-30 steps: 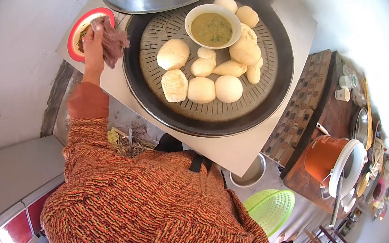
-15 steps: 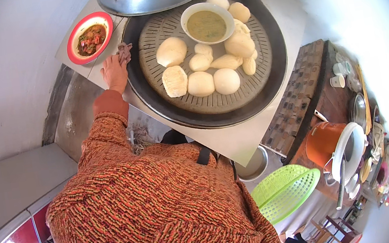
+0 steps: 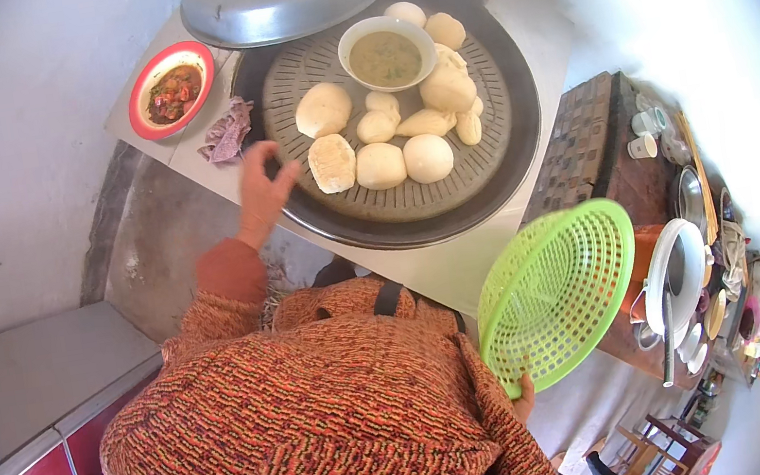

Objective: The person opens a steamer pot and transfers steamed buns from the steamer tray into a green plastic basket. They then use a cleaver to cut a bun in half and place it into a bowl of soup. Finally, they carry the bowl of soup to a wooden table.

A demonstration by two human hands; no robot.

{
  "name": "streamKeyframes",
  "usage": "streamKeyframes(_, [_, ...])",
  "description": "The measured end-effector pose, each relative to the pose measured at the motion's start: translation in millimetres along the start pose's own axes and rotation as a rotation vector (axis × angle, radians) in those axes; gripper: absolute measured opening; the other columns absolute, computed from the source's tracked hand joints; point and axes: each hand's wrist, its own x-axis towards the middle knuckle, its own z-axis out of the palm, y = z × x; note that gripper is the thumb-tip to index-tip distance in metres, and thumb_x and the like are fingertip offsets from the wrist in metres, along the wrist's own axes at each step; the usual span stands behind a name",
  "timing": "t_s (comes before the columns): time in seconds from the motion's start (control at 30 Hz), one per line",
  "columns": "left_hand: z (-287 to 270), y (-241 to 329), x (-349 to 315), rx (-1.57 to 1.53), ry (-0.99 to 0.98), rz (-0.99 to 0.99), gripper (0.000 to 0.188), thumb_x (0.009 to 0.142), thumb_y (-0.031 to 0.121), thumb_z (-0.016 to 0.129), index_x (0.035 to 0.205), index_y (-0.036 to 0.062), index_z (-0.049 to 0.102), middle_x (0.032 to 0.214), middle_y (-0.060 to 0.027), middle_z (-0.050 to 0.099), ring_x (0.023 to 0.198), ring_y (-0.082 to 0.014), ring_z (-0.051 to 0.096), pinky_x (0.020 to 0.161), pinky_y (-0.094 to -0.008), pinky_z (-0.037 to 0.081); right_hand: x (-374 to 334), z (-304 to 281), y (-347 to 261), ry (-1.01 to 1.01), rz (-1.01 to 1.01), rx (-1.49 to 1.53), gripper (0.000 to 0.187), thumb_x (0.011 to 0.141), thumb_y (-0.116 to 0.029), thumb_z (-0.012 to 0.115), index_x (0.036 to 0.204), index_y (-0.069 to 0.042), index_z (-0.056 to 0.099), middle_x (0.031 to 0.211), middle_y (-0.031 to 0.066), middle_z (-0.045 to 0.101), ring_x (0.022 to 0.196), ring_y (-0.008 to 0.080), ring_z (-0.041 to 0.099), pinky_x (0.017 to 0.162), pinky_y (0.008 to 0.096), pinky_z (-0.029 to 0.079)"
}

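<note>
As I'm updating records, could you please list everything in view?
Lid: one, silver, top centre
Counter: one, white, under pan
Pan: one, black, on counter
Slotted tray: one, greyish, in pan
Buns: about ten, cream, on tray
Soup bowl: one, white, on tray
Dish: one, red, left of pan
Cloth: one, mauve, beside pan
Basket: one, green, lower right
Bucket: one, orange, beyond basket
Cups: at least two, white, right
Bricks: many, brown, right
Far clutter: too small to count
Sweater: one, orange, lower centre
Left hand: one, near pan's rim
Right hand: one, holding basket

From my remote post I look steeply down through a head-worn fisheye, above the bare left hand [image 3: 267, 191] and bare right hand [image 3: 524, 399].
</note>
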Motion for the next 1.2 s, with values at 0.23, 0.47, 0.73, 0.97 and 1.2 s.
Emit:
streamKeyframes(0.23, [25, 110, -61, -0.898, -0.843, -0.282, 0.097, 0.066, 0.050, 0.078, 0.138, 0.0035, 0.031, 0.139, -0.0109, 0.036, 0.127, -0.0183, 0.035, 0.099, -0.0331, 0.036, 63, 105, -21, -0.161, -0.282, -0.349, 0.058, 0.089, -0.015, 0.049, 0.142, -0.006, 0.027, 0.137, 0.0136, 0.041, 0.122, 0.0288, 0.044, 0.103, 0.0443, 0.035])
streamKeyframes(0.47, [-20, 82, -88, -1.001, -0.365, -0.631, 0.068, 0.078, 0.001, 0.061, 0.138, 0.0013, 0.028, 0.130, -0.0152, 0.046, 0.111, -0.0236, 0.053, 0.092, -0.0352, 0.047, 111, 191, 3, -0.439, -0.117, -0.608, 0.072, 0.080, -0.018, 0.067, 0.140, -0.004, 0.029, 0.135, 0.0122, 0.042, 0.119, 0.0252, 0.047, 0.099, 0.0377, 0.038])
streamKeyframes(0.73, [-112, 4, -113, -0.923, 0.143, -0.719, 0.054, 0.073, -0.005, 0.050, 0.126, -0.0048, 0.038, 0.119, -0.0203, 0.053, 0.104, -0.0312, 0.058, 0.086, -0.0448, 0.052, 237, 312, -17, -0.391, -1.001, -1.664, 0.103, 0.060, -0.037, 0.082, 0.140, -0.002, 0.028, 0.131, 0.0204, 0.043, 0.121, 0.0344, 0.040, 0.102, 0.0429, 0.031])
streamKeyframes(0.97, [-129, -24, -110, -0.930, 0.157, -0.740, 0.054, 0.073, -0.004, 0.048, 0.126, -0.0038, 0.038, 0.118, -0.0189, 0.052, 0.102, -0.0321, 0.058, 0.083, -0.0470, 0.053, 333, 357, -32, -0.260, -1.054, -2.154, 0.103, 0.054, -0.035, 0.084, 0.139, -0.010, 0.032, 0.129, 0.0169, 0.043, 0.119, 0.0383, 0.038, 0.100, 0.0492, 0.032])
streamKeyframes(1.2, [-125, -38, -107, -0.947, 0.158, -0.721, 0.058, 0.074, -0.005, 0.046, 0.131, -0.0039, 0.034, 0.124, -0.0199, 0.049, 0.107, -0.0343, 0.056, 0.086, -0.0479, 0.051, 350, 364, -11, -0.184, -1.001, -2.242, 0.091, 0.056, -0.031, 0.082, 0.134, -0.012, 0.039, 0.122, 0.0184, 0.042, 0.112, 0.0416, 0.040, 0.092, 0.0479, 0.038])
